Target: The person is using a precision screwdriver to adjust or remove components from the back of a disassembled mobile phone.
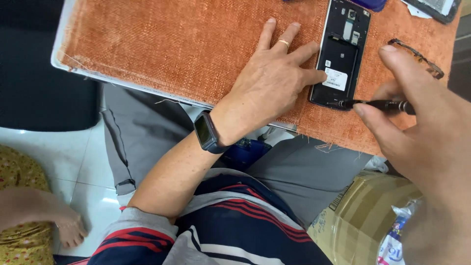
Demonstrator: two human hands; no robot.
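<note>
Head view: my left hand [272, 81] lies flat, fingers spread, on the orange cloth [171, 44] covering the desk, its fingertips steadying the opened smartphone [341, 54] — back cover off. My right hand [422, 127] pinches a black precision screwdriver [375, 104], tip at the phone's lower edge. Risk, as I judge it: the tip could slip — gouging the housing — if the phone shifts.

Mat [171, 44]: coarse orange woven cloth, frayed edges. Phone [341, 54] w/ back removed: matt black plastic (paper label). Screwdriver [378, 104]: dark metal, knurled.
</note>
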